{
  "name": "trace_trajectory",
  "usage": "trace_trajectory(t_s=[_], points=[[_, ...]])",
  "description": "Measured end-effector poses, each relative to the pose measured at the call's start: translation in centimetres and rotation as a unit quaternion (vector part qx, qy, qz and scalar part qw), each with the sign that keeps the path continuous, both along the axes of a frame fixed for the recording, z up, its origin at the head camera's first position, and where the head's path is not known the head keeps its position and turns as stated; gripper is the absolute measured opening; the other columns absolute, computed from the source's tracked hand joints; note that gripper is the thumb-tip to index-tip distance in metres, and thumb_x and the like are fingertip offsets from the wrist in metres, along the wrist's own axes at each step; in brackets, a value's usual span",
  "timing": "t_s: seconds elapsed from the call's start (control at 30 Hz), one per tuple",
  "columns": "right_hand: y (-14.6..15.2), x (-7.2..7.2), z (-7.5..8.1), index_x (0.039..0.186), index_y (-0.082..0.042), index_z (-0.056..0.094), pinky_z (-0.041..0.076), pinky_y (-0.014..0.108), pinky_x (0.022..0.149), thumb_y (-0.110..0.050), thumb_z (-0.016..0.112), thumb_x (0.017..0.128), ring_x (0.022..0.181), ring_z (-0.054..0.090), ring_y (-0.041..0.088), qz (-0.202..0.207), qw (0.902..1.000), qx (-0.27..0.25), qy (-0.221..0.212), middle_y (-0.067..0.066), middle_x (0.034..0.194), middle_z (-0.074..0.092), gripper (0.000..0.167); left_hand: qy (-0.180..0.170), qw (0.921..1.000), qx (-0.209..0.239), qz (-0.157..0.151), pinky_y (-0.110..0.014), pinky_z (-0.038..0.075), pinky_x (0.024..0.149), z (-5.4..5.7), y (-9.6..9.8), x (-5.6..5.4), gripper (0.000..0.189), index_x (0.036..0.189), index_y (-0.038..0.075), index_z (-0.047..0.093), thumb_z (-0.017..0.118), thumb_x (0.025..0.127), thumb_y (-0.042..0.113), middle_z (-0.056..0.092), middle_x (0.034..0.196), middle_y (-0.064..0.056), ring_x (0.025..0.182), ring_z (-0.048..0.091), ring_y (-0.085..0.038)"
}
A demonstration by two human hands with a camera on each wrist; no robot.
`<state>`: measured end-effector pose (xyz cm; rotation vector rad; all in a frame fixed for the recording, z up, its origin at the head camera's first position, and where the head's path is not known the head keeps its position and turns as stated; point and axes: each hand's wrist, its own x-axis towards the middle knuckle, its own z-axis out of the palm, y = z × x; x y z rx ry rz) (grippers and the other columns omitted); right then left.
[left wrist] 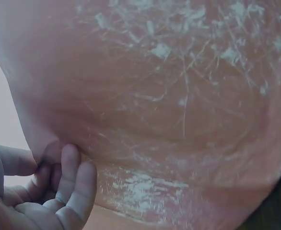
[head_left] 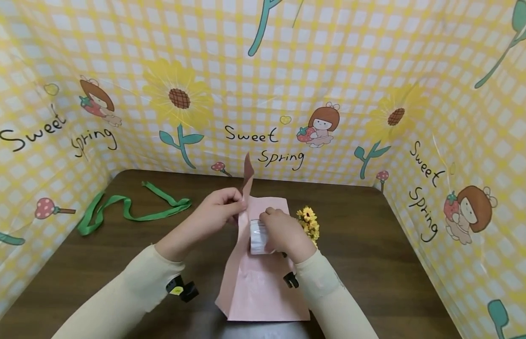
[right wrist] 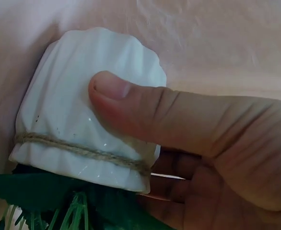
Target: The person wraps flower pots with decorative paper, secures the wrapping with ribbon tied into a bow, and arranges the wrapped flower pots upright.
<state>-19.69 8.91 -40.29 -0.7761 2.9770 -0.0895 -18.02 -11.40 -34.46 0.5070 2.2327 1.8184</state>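
Evidently, a yellow gingham cloth (head_left: 229, 80) hangs around the dark wooden worktop (head_left: 368, 254), on which lies a pink wrapping sheet (head_left: 267, 296) with its left side raised. I judge that the step in hand is the folding of this sheet around the white fluted pot (head_left: 258, 238); the next move probably calls for drawing the raised side over, while the pot is held steady. Of the hands, the left hand (head_left: 222, 207) pinches the sheet's edge between thumb and forefinger, its other fingers partly bent. The right hand (head_left: 286, 230) grips the pot, with the thumb laid across it. This pot lies sideways upon the sheet, and its yellow flowers (head_left: 308, 221) reach past the right edge. Well apart, on the left, lies a loose green ribbon (head_left: 127, 208). Thin twine (right wrist: 83, 152) goes around the pot, near its rim.
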Motion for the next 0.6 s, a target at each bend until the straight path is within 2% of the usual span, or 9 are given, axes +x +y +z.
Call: trace_trajectory(t_s=[0.1,0.2,0.3,0.4,0.5,0.53,0.6], points=[[0.2,0.0,-0.1,0.121,-0.010,0.065,0.057,0.038,0.081,-0.024,0.098,0.065,0.103,0.060,0.023,0.007,0.9999,-0.009,-0.004,0.004,0.117,0.062,0.067,0.013,0.9999,-0.005,-0.002,-0.028,0.056,0.066,0.1,1.3,0.0,0.012,0.094,-0.006,0.059,0.059,0.101,0.004,0.057,0.086,-0.007,0.074,0.060,-0.014],[0.5,0.0,-0.3,0.123,-0.008,0.065,0.056,0.037,0.082,-0.025,0.099,0.064,0.104,0.060,0.023,0.014,0.9997,-0.019,-0.009,0.005,0.116,0.062,0.070,0.043,0.9987,-0.026,0.003,-0.025,0.049,0.065,0.1,2.5,0.0,0.013,0.091,-0.003,0.061,0.061,0.100,0.006,0.055,0.080,-0.004,0.073,0.055,-0.014],[1.0,0.0,-0.3,0.128,-0.009,0.065,0.055,0.037,0.084,-0.022,0.096,0.067,0.106,0.060,0.024,0.014,0.9983,-0.055,-0.017,0.004,0.121,0.063,0.069,0.069,0.9966,-0.045,0.012,-0.027,0.043,0.066,0.0,3.7,-0.1,0.014,0.087,0.002,0.063,0.063,0.100,0.009,0.056,0.079,-0.003,0.075,0.051,-0.016],[1.6,0.1,-0.4,0.122,-0.009,0.070,0.052,0.039,0.087,-0.012,0.085,0.080,0.108,0.059,0.025,0.020,0.9926,-0.117,-0.029,0.006,0.125,0.065,0.045,0.078,0.9954,-0.056,0.010,-0.029,0.042,0.068,-0.3,4.9,-0.2,0.016,0.085,0.006,0.063,0.063,0.100,0.011,0.058,0.082,-0.002,0.076,0.051,-0.016],[2.1,0.2,-0.5,0.105,-0.011,0.072,0.049,0.038,0.087,-0.007,0.068,0.094,0.102,0.058,0.020,0.036,0.9836,-0.173,-0.034,0.006,0.124,0.066,0.013,0.080,0.9943,-0.071,0.006,-0.030,0.042,0.064,-0.6,5.9,0.0,0.017,0.085,0.010,0.062,0.063,0.101,0.014,0.057,0.081,-0.002,0.069,0.049,-0.016],[2.3,0.1,-0.6,0.099,-0.011,0.071,0.048,0.037,0.086,-0.007,0.064,0.097,0.098,0.057,0.018,0.045,0.9804,-0.188,-0.036,0.006,0.119,0.066,0.008,0.082,0.9937,-0.076,0.005,-0.030,0.041,0.062,-0.7,6.1,0.1,0.017,0.085,0.011,0.062,0.063,0.102,0.015,0.055,0.079,-0.002,0.066,0.047,-0.016],[2.6,0.0,-0.8,0.091,-0.014,0.067,0.047,0.033,0.081,-0.010,0.059,0.101,0.088,0.055,0.013,0.056,0.9731,-0.219,-0.046,0.003,0.111,0.065,0.014,0.087,0.9929,-0.081,0.003,-0.030,0.040,0.062,-0.9,6.6,0.2,0.017,0.086,0.012,0.061,0.062,0.103,0.015,0.053,0.076,-0.003,0.064,0.045,-0.016]])
